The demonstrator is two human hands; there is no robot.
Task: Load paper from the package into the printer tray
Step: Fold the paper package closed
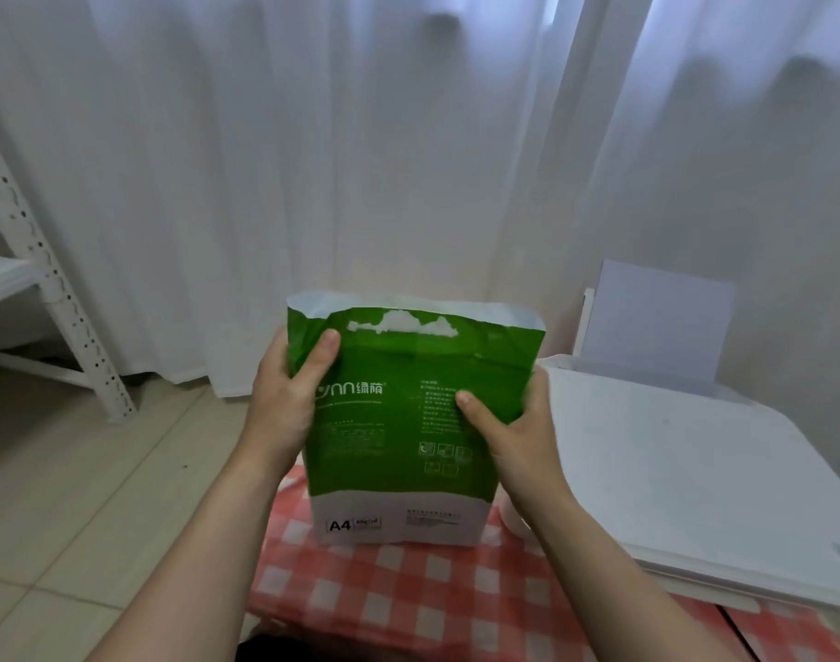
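Note:
A green and white A4 paper package (398, 437) stands upright on the red checked tablecloth (408, 594), its torn top end open. My left hand (284, 398) grips its upper left edge, thumb on the front. My right hand (508, 422) holds its right side, thumb pressed on the green face. To the right sits a white printer (685, 480) with its lid down. White sheets (656, 322) stand upright in its rear tray (585, 322).
White curtains (360, 160) hang right behind the table. A white metal shelf frame (50, 289) stands at the left on the beige tiled floor (74, 494). A small white round object (516, 520) peeks out between the package and the printer.

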